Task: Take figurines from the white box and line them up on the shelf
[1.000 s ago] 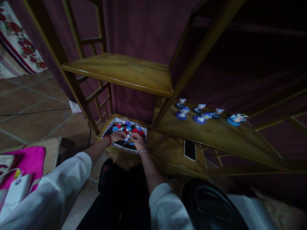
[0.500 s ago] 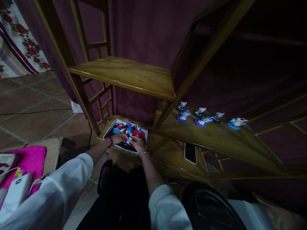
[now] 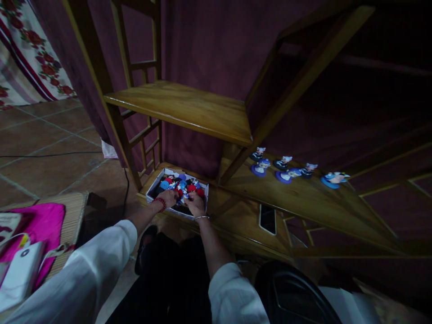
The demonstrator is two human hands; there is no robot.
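A shallow white cardboard box (image 3: pixel 205 202) holds a jumble of small figurines (image 3: pixel 182 185) in red, blue, purple and black. My right hand (image 3: pixel 196 204), a silver bracelet on its wrist, pinches a small white-and-purple figurine (image 3: pixel 185 197) over the near part of the box. Just left of it, my left hand (image 3: pixel 167 198), with a red bead bracelet, reaches over the near left rim. Its fingers curl down among the figurines, and what they hold, if anything, is hidden.
On the wooden shelf (image 3: pixel 303 193) at right stand several figurines: black-based ones (image 3: pixel 282 162), purple-based ones (image 3: pixel 260 168) and a blue-based one (image 3: pixel 334 179). A phone (image 3: pixel 267 219) lies lower down. An upper shelf board (image 3: pixel 185 108) overhangs the box. A black chair (image 3: pixel 297 292) stands near right.
My left hand has drawn slightly left and down, away from the figurine in my right hand. My right hand stays nearly in place. The view has shifted slightly.
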